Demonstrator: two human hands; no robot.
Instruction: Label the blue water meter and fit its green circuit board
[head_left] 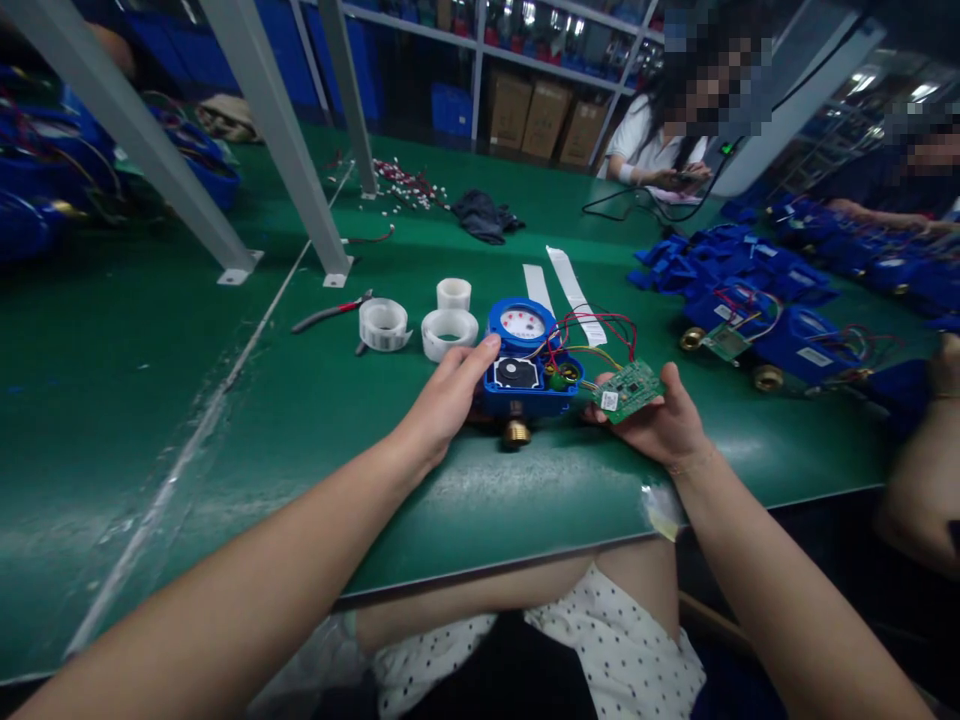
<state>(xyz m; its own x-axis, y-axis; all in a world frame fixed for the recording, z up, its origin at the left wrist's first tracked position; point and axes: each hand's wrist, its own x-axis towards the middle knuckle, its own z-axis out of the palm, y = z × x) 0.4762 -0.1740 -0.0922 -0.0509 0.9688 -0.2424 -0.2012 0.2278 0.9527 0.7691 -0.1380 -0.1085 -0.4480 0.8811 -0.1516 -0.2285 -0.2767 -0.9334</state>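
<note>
The left hand (pixel 442 400) rests on the left side of a blue water meter (pixel 525 365) that sits on the green table (pixel 262 400) near its front edge; thumb up by the dial, fingers wrapped round the housing. The right hand (pixel 660 425) lies palm-up just right of the meter, fingers curled under a small green circuit board (pixel 628 390), thumb at its edge, so it's cradled, not pinched hard.

Handling, as a judgement: the meter has brass fittings at the bottom and prob. feels heavy and stiff, so grip the plastic body w/ a whole hand. The board is light, rigid, fragile; hold by the edges only. Thin wires (pixel 592 335) (red, yellow, green, black) tie board to meter and look easy to tear, so keep slack and don't pull apart.

Counts: 1 meter in hand, 1 board in hand. 3 rolls of tape (pixel 448 330) left of the meter, 1 pair of pliers (pixel 330 312) beyond them, 2 white strips (pixel 574 295) behind. A batch of more blue meters (pixel 757 300) at right, too crowded to count exactly. 2 other people sit at the far side.
</note>
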